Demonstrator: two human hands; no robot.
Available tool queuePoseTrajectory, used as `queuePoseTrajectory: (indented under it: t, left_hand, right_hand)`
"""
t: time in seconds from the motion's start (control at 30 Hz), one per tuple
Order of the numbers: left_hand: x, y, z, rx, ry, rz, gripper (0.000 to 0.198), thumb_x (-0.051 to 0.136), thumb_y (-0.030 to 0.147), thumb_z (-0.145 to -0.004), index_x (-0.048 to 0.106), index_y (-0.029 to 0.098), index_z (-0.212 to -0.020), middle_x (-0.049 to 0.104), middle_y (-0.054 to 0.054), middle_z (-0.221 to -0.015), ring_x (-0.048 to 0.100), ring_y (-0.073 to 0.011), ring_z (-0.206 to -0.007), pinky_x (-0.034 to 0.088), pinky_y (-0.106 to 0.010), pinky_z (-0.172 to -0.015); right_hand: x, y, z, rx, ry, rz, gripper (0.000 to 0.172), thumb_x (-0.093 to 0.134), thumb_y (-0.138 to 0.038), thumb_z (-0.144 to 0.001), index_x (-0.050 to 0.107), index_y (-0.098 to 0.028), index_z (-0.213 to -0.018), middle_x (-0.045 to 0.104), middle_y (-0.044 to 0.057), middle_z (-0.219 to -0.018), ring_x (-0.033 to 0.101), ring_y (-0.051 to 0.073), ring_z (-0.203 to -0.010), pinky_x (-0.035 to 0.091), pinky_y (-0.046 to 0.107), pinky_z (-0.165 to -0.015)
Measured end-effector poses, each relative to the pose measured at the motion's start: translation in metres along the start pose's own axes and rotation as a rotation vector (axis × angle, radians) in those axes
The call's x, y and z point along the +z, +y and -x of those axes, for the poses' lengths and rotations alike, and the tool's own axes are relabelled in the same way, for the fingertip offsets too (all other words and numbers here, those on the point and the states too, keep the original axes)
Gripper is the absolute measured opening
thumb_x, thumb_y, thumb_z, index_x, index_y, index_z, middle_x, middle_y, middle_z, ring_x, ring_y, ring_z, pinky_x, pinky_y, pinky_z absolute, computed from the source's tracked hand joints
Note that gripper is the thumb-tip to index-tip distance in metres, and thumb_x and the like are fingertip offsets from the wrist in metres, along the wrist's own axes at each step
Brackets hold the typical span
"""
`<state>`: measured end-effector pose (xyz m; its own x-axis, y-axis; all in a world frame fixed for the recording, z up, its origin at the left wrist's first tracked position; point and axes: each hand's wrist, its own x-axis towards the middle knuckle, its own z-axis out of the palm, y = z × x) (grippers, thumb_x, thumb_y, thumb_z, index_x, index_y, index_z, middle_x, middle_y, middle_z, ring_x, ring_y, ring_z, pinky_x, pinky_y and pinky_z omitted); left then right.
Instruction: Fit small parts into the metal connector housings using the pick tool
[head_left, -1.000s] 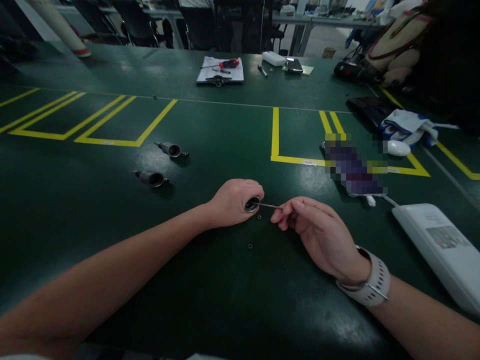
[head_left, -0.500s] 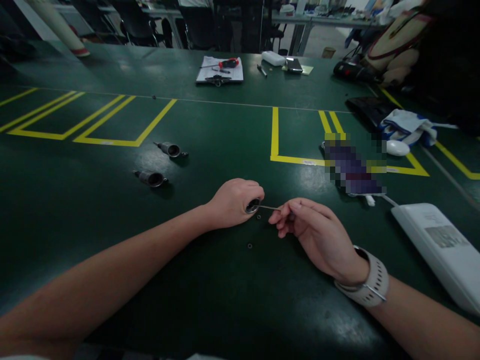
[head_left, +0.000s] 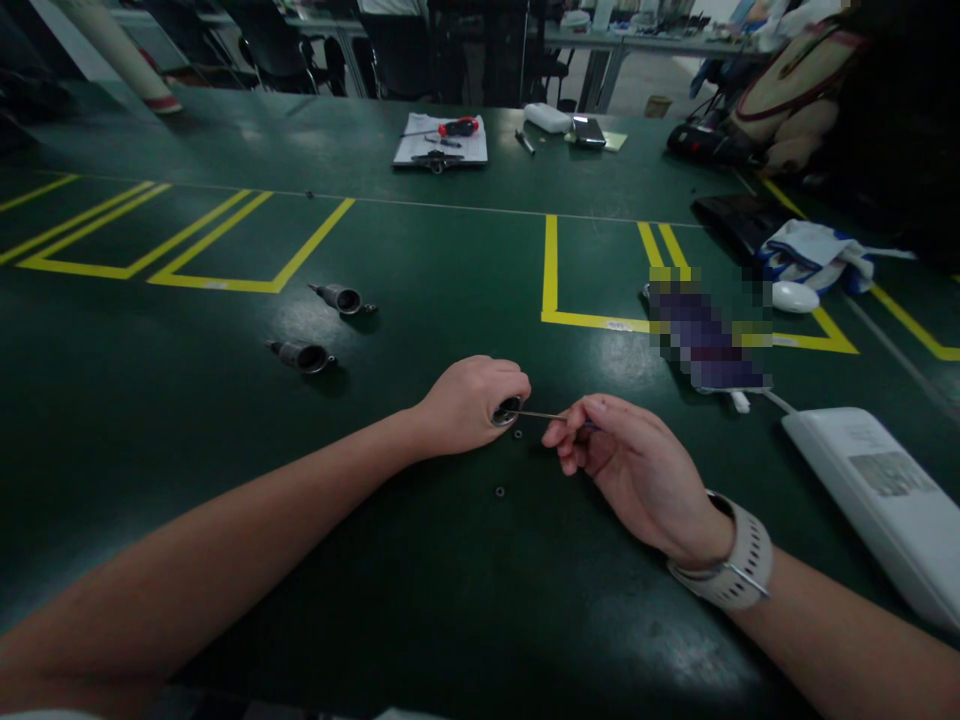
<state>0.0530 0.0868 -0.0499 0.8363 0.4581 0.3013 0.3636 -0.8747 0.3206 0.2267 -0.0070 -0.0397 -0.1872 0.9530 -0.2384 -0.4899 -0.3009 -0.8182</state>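
Observation:
My left hand (head_left: pixel 474 402) is wrapped round a metal cup-shaped part (head_left: pixel 506 411), its round opening turned to the right. In the fingers of my right hand (head_left: pixel 622 455) is a thin metal rod (head_left: pixel 544 415), whose far end enters that opening. One small nut (head_left: pixel 518 435) lies just below the cup-shaped part, and another small nut (head_left: pixel 500 491) is nearer to me. Two similar dark metal parts rest on the left, one farther off (head_left: pixel 346 300) and one closer (head_left: pixel 309 357).
On the right are a phone (head_left: pixel 705 335) with a cable, a white power strip (head_left: pixel 874 500), a white mouse (head_left: pixel 795 296) and gloves (head_left: pixel 814 255). A clipboard (head_left: pixel 442 150) with a red-handled screwdriver (head_left: pixel 459 127) lies at the back of the green table (head_left: pixel 420 620).
My right hand has shifted slightly to the right, and a little more of the rod shows outside the opening. My left hand keeps its grip almost unmoved.

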Motion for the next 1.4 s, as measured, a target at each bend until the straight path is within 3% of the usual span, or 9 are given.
queuePoseTrajectory:
  t: [0.33,0.6,0.9,1.03,1.23,1.4]
  left_hand:
    - [-0.0005,0.0001,0.0005,-0.004,-0.018,-0.021,0.008,0.049,0.015,-0.074,0.053,0.015,-0.067,0.054,-0.001,-0.066,0.049,-0.0122,-0.06,0.036,-0.025,-0.058]
    - [-0.0025,0.005,-0.0013,0.017,-0.061,-0.11,0.011,0.047,0.016,-0.075,0.055,0.015,-0.067,0.055,-0.001,-0.064,0.049,-0.0133,-0.06,0.035,-0.026,-0.058]
    - [-0.0013,0.0019,0.0007,-0.005,-0.038,-0.086,0.007,0.049,0.012,-0.072,0.054,0.015,-0.068,0.056,-0.001,-0.066,0.048,-0.0129,-0.061,0.035,-0.025,-0.058]
    - [-0.0011,0.0027,0.0005,0.003,-0.037,-0.095,0.008,0.049,0.015,-0.074,0.053,0.015,-0.068,0.056,-0.001,-0.066,0.048,-0.013,-0.061,0.035,-0.026,-0.058]
    - [-0.0024,0.0062,-0.0006,0.014,-0.058,-0.155,0.014,0.046,0.016,-0.078,0.056,0.015,-0.068,0.056,-0.002,-0.065,0.049,-0.0137,-0.061,0.036,-0.027,-0.058]
    - [-0.0025,0.0062,-0.0001,0.012,-0.076,-0.182,0.01,0.048,0.016,-0.076,0.056,0.015,-0.07,0.058,-0.002,-0.067,0.05,-0.0145,-0.063,0.036,-0.027,-0.059]
  right_hand:
    - [0.0013,0.0019,0.003,-0.142,0.074,0.029,0.022,0.049,-0.023,-0.086,0.062,-0.015,-0.07,0.065,0.005,-0.07,0.056,0.012,-0.061,0.044,0.022,-0.053]
    - [0.0044,0.0044,0.007,-0.17,0.017,0.274,0.02,0.052,-0.026,-0.085,0.065,-0.017,-0.072,0.065,0.004,-0.074,0.056,0.014,-0.067,0.044,0.026,-0.059]
    - [0.0015,0.0027,0.0076,-0.209,0.129,0.148,0.022,0.052,-0.022,-0.079,0.059,-0.017,-0.059,0.059,0.001,-0.057,0.051,0.012,-0.053,0.036,0.024,-0.049]
    - [0.0023,0.0041,0.0068,-0.261,0.11,0.171,0.021,0.051,-0.024,-0.082,0.06,-0.018,-0.064,0.061,0.001,-0.063,0.053,0.013,-0.059,0.038,0.025,-0.053]
    - [0.0038,0.006,0.0088,-0.263,0.078,0.451,0.021,0.051,-0.027,-0.087,0.066,-0.019,-0.076,0.064,0.003,-0.077,0.055,0.015,-0.071,0.042,0.029,-0.065]
    - [0.0009,0.0053,0.0091,-0.29,0.071,0.377,0.024,0.05,-0.024,-0.085,0.064,-0.019,-0.066,0.062,0.002,-0.068,0.055,0.016,-0.067,0.041,0.03,-0.064]
